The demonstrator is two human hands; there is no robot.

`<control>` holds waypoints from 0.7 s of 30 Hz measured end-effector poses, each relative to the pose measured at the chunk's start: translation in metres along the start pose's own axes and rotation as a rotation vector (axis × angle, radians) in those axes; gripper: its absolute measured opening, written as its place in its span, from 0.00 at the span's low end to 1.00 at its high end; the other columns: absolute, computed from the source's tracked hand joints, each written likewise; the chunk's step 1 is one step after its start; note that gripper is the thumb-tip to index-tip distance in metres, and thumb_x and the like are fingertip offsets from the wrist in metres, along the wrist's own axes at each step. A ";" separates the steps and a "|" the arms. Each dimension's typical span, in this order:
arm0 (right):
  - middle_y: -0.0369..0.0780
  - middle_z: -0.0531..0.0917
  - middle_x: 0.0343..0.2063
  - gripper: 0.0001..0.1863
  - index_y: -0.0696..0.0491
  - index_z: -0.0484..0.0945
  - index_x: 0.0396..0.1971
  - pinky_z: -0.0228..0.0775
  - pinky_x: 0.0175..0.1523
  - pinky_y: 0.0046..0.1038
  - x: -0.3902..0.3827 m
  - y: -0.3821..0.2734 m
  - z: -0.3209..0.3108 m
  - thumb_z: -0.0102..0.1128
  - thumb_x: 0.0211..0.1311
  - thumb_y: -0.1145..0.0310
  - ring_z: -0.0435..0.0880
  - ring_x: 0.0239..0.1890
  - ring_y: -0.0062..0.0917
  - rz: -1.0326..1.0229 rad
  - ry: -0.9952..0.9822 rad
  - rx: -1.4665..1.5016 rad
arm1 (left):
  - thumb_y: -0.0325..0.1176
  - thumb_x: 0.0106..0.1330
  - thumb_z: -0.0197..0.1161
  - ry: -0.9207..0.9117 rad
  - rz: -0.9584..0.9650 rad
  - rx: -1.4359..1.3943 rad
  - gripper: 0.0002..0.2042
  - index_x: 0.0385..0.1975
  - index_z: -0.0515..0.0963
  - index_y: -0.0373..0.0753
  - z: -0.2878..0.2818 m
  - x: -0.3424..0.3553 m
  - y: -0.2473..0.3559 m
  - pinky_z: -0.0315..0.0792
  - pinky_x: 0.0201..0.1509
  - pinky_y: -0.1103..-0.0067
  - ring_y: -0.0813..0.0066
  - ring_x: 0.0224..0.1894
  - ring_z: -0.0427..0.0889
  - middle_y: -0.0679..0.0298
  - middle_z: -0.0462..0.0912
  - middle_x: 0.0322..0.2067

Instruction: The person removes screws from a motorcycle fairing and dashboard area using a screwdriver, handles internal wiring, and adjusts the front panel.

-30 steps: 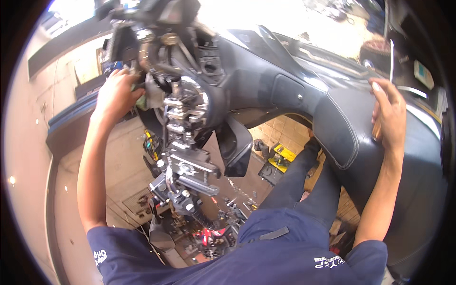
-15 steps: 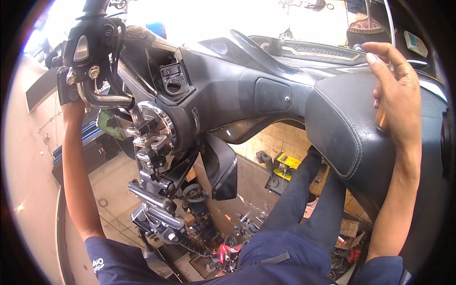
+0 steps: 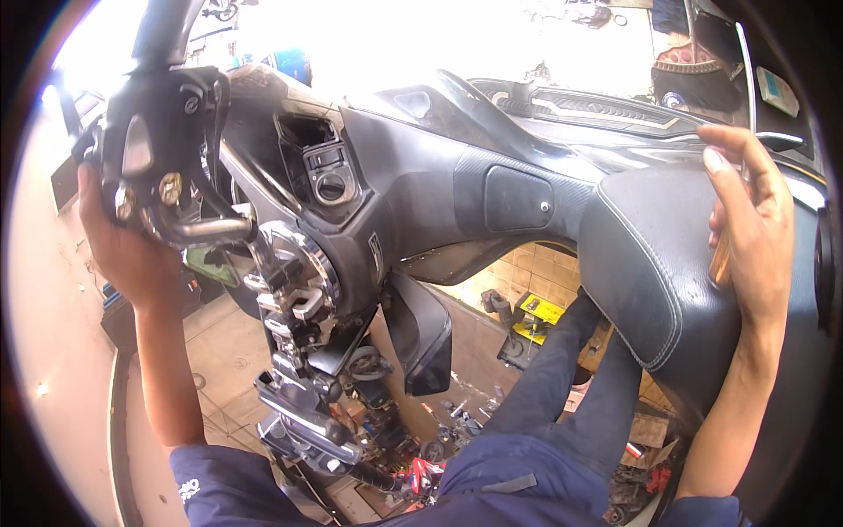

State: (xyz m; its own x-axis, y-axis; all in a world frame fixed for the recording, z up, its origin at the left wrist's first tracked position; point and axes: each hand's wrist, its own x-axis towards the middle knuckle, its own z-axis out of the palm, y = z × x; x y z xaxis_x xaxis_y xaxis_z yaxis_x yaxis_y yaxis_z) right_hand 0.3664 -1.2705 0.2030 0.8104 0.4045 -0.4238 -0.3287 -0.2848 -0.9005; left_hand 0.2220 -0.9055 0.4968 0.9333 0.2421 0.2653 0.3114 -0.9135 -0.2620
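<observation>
1. Fingers of the left hand (image 3: 132, 255) curl shut around the handlebar end (image 3: 162, 158) of a partly stripped scooter, just below its black switch housing and brake lever.
2. Over on the other side, the right hand (image 3: 746, 220) lies on the dark seat (image 3: 654, 263) with its fingers nearly straight, pressing rather than gripping. Something thin and brownish seems tucked under the palm; I cannot tell what it is.
3. Between the hands stands the scooter body (image 3: 439, 184), front panels off, with the bare steering column (image 3: 294, 290) and metal brackets exposed.
4. By my judgement the machine is heavy and stiff, apt to tip sideways. Its bar end and the seat's firm padding look like the sound places to hold; the plastic panels seem likely to flex or crack.
5. Below, scattered tools (image 3: 421, 457) and a yellow case (image 3: 536, 316) lie on the tiled floor (image 3: 527, 272) beside the person's blue-trousered legs (image 3: 562, 395).
</observation>
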 end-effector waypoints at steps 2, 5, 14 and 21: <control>0.34 0.79 0.36 0.12 0.54 0.81 0.47 0.63 0.24 0.15 0.000 -0.004 -0.001 0.58 0.67 0.68 0.68 0.22 0.08 0.030 -0.006 0.014 | 0.38 0.60 0.72 0.054 0.174 0.285 0.39 0.67 0.60 0.27 0.002 -0.005 -0.002 0.66 0.69 0.71 0.64 0.63 0.72 0.52 0.72 0.61; 0.33 0.79 0.34 0.11 0.56 0.80 0.46 0.61 0.24 0.14 0.002 -0.005 -0.003 0.57 0.68 0.70 0.67 0.21 0.07 0.066 -0.021 0.046 | 0.35 0.63 0.67 0.066 -0.122 -0.352 0.35 0.67 0.59 0.28 0.006 0.004 0.009 0.67 0.68 0.69 0.62 0.62 0.73 0.51 0.71 0.61; 0.30 0.75 0.23 0.09 0.58 0.80 0.44 0.55 0.21 0.13 0.007 -0.007 0.000 0.57 0.67 0.75 0.66 0.17 0.07 0.189 -0.094 0.193 | 0.54 0.74 0.37 0.043 -0.677 -0.849 0.33 0.69 0.58 0.32 0.015 0.013 0.036 0.72 0.67 0.59 0.52 0.63 0.73 0.44 0.67 0.63; 0.34 0.79 0.32 0.11 0.58 0.80 0.45 0.62 0.26 0.14 0.008 -0.005 -0.002 0.57 0.67 0.69 0.68 0.21 0.08 0.184 -0.126 0.153 | 0.27 0.75 0.47 -0.059 -0.409 -0.975 0.20 0.65 0.62 0.32 -0.004 0.003 0.008 0.83 0.54 0.62 0.54 0.53 0.81 0.47 0.71 0.59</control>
State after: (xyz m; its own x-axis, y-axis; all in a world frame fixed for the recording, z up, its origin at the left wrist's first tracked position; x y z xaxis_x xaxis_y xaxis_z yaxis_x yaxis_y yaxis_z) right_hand 0.3759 -1.2678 0.2039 0.6665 0.4656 -0.5822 -0.5424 -0.2329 -0.8072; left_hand 0.2263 -0.9139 0.4994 0.8052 0.5822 0.1125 0.3500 -0.6199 0.7023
